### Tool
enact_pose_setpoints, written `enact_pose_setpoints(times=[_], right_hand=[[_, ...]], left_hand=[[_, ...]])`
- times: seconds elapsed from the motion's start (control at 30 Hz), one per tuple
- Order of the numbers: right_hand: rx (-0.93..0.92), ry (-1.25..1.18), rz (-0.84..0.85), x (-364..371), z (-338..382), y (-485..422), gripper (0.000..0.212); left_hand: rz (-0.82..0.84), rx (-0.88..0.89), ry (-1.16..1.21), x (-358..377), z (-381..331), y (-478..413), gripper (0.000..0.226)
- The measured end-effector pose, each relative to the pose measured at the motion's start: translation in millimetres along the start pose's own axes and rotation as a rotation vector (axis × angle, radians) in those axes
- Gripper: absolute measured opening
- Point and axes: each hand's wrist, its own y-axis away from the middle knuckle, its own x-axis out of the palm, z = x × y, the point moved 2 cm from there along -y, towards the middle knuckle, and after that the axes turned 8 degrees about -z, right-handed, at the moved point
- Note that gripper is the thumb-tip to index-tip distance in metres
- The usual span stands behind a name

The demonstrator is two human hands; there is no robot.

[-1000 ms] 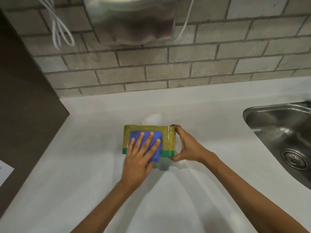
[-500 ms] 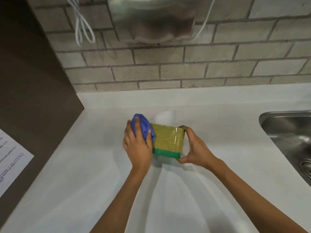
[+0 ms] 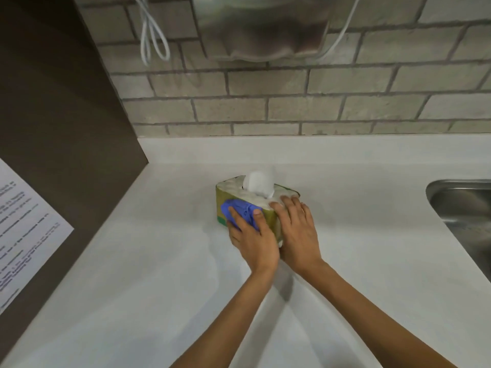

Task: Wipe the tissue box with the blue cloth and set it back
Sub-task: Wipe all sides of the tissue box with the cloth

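Note:
The tissue box [image 3: 225, 199], olive-yellow with a green base band, stands upright on the white counter [image 3: 159, 261] with a white tissue [image 3: 259, 183] poking out of its top. My left hand [image 3: 252, 239] presses the bunched blue cloth [image 3: 239, 209] against the box's near side. My right hand [image 3: 299, 232] grips the box at its right end, fingers laid over the top edge. The box's right end is hidden behind my hands.
A steel sink [image 3: 462, 208] is set into the counter at the right. A metal hand dryer [image 3: 265, 27] and a looped white cable [image 3: 151, 35] hang on the brick wall. A dark panel with a printed sheet [image 3: 24, 229] borders the left.
The box has been turned upright from lying on its side, so its top and tissue now face up. The cloth moved from the box's left end to its near side.

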Motion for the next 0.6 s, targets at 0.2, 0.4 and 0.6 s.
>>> enact_pose_setpoints(times=[0.2, 0.4, 0.6], right_hand=[[-0.086, 0.132, -0.081, 6, 3, 10, 0.08], [-0.109, 0.212, -0.014, 17, 9, 18, 0.091], [-0.148, 0.247, -0.043, 27, 14, 22, 0.082]], left_hand=[[0.048, -0.101, 0.081, -1, 5, 3, 0.079], [0.036, -0.229, 0.194, -8, 22, -17, 0.07], [0.022, -0.206, 0.194, -10, 31, -26, 0.044]])
